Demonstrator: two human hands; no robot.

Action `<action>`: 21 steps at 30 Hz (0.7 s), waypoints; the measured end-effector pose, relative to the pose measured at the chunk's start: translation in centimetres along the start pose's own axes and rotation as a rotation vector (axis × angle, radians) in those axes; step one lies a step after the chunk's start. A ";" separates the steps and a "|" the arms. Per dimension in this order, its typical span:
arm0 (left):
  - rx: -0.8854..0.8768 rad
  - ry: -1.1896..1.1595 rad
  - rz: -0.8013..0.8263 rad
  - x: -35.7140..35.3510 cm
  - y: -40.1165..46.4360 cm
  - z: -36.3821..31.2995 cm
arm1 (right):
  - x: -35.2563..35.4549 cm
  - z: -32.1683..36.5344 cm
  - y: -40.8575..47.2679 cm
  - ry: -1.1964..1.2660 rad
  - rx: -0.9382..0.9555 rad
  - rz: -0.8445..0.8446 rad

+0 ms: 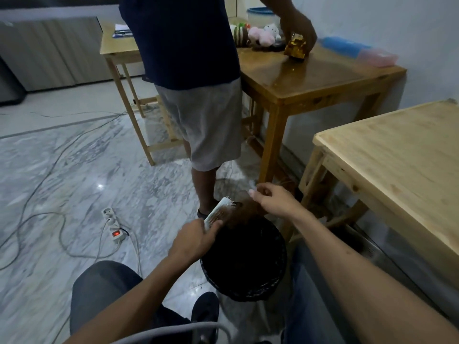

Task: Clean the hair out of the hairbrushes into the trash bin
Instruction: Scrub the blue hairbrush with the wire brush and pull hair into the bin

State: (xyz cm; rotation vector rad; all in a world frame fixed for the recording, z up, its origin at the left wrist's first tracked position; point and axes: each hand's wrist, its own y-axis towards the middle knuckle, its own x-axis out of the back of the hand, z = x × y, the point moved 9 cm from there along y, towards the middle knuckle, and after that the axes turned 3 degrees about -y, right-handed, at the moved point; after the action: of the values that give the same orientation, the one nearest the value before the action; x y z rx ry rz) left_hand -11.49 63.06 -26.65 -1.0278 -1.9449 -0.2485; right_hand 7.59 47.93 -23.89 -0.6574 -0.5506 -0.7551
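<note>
My left hand (pixel 196 238) grips a white hairbrush (pixel 218 209) by its handle, holding it tilted over the far rim of the black trash bin (pixel 244 291). A brown clump of hair (pixel 244 209) stretches from the bristles toward my right hand (pixel 273 198). That hand pinches the hair between thumb and fingers, just right of the brush and above the bin's rim. The bin stands on the floor between my knees, and its inside is dark.
Another person (pixel 198 95) stands just beyond the bin, one hand on a gold object (pixel 295 49) on the dark wooden table (pixel 310 80). A pale wooden table (pixel 397 165) stands at the right. A power strip (pixel 114 225) and cables lie on the marble floor at left.
</note>
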 end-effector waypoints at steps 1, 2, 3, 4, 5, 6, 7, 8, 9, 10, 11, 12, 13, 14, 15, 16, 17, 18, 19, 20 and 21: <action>-0.020 -0.004 -0.010 0.1 -0.1 -0.6 | -0.3 0.5 -0.2 0.006 0.047 0.024; -0.040 -0.008 -0.019 0.3 -0.2 -1.2 | -0.7 0.9 -0.4 0.014 0.088 0.067; -0.053 -0.015 -0.029 0.5 -0.3 -1.8 | -1.2 1.2 -0.7 0.024 0.122 0.126; -0.067 -0.025 -0.040 0.7 -0.4 -2.4 | -1.7 1.4 -0.9 0.039 0.138 0.186; -0.075 -0.040 -0.046 0.9 -0.4 -2.8 | -2.0 1.5 -1.1 0.049 0.138 0.222; -0.084 -0.058 -0.041 1.0 -0.4 -3.1 | -2.1 1.6 -1.3 0.050 0.139 0.229; -0.088 -0.078 -0.018 0.9 -0.4 -3.3 | -2.0 1.6 -1.3 0.040 0.139 0.195; -0.094 -0.101 0.016 0.8 -0.5 -3.4 | -1.4 1.4 -1.1 0.035 0.138 0.121; -0.093 -0.127 0.055 0.5 -0.6 -3.3 | -0.6 1.1 -1.2 0.037 0.128 0.031; -0.090 -0.160 0.088 0.4 -0.7 -3.2 | 0.4 0.7 -1.2 0.039 0.105 -0.043; -0.070 -0.196 0.109 0.4 -0.7 -2.9 | 1.2 0.2 -1.4 0.040 0.074 -0.092; -0.040 -0.231 0.118 0.5 -0.6 -2.4 | 2.0 -0.3 -1.6 0.046 0.034 -0.124; 0.002 -0.262 0.121 0.5 -0.4 -1.7 | 2.7 -0.9 -1.8 0.050 -0.010 -0.142; 0.039 -0.289 0.119 0.6 -0.2 -1.0 | 3.1 -1.6 -1.8 0.041 -0.050 -0.152; 0.075 -0.307 0.119 0.7 -0.1 -0.4 | 3.3 -2.0 -1.8 0.030 -0.078 -0.161; 0.099 -0.320 0.119 0.8 0.1 -0.1 | 3.5 -2.3 -1.7 0.023 -0.096 -0.172; 0.118 -0.336 0.122 0.7 0.1 0.1 | 3.5 -2.3 -1.8 0.021 -0.102 -0.187; 0.123 -0.354 0.125 0.7 0.0 -0.2 | 3.5 -2.3 -1.7 0.021 -0.104 -0.193; 0.118 -0.366 0.128 0.6 0.0 -0.6 | 3.3 -2.1 -1.7 0.032 -0.087 -0.177; 0.099 -0.365 0.131 0.5 -0.2 -1.1 | 2.7 -1.7 -1.7 0.065 -0.059 -0.124; 0.080 -0.351 0.132 0.6 -0.4 -1.7 | 2.0 -1.0 -1.8 0.126 -0.018 -0.044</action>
State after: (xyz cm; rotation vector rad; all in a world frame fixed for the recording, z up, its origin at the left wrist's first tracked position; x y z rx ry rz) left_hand -10.84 62.23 -25.14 -1.2033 -2.1657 0.0906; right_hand 7.63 45.38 -22.64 -0.6116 -0.4446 -0.8374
